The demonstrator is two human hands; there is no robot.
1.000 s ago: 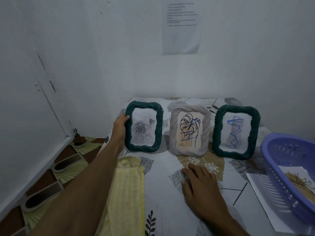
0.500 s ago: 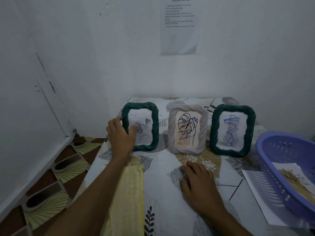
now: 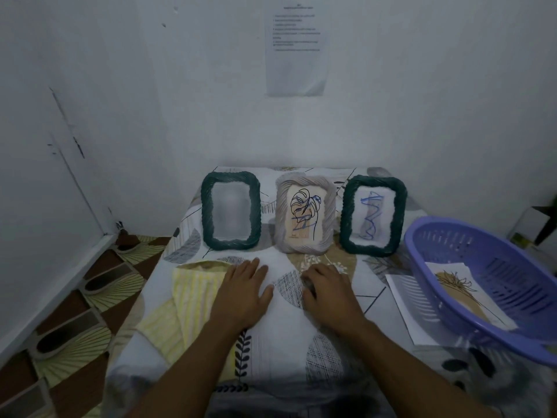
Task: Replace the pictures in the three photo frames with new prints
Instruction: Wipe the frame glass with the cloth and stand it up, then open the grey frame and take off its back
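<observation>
Three photo frames stand upright in a row at the back of the table. The left green frame (image 3: 230,210) shows a pale, blurred picture. The middle grey frame (image 3: 305,218) holds a black leaf drawing. The right green frame (image 3: 373,215) holds a blue scribble. My left hand (image 3: 244,290) lies flat on the tablecloth with fingers straight, its edge on the yellow cloth (image 3: 193,300). My right hand (image 3: 330,289) rests palm down beside it, fingers slightly bent, holding nothing.
A purple plastic basket (image 3: 494,330) at the right holds a leaf print (image 3: 461,292) and sits on a white sheet (image 3: 405,309). A printed paper (image 3: 297,45) hangs on the back wall. The table's left edge drops to a patterned floor (image 3: 87,297).
My left hand let go of the left green frame and came down flat onto the table next to my right hand. The frame now stands on its own.
</observation>
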